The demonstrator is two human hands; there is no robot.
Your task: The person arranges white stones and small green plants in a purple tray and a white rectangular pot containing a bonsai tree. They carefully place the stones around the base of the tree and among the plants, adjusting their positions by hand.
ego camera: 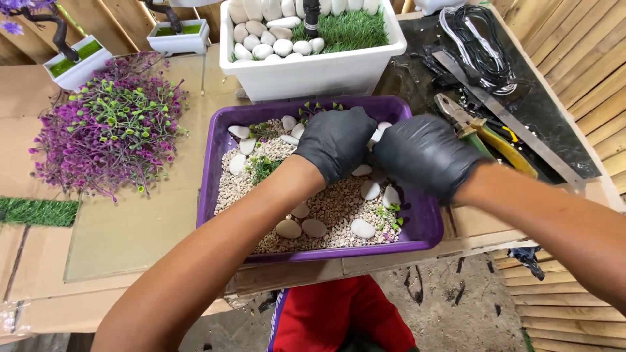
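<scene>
Both gloved hands meet over the far part of the purple tray; the left hand is curled knuckles-up, the right hand likewise, and what either holds I cannot tell; white pebbles lie on gravel just beneath and nearer; the white planter crowds the far rim; pliers lie right; purple foliage left.

You're in a craft workshop: bamboo-slat walls, cardboard-covered bench, pliers, wire coil, metal ruler, faux plants (dirt floor below).
</scene>
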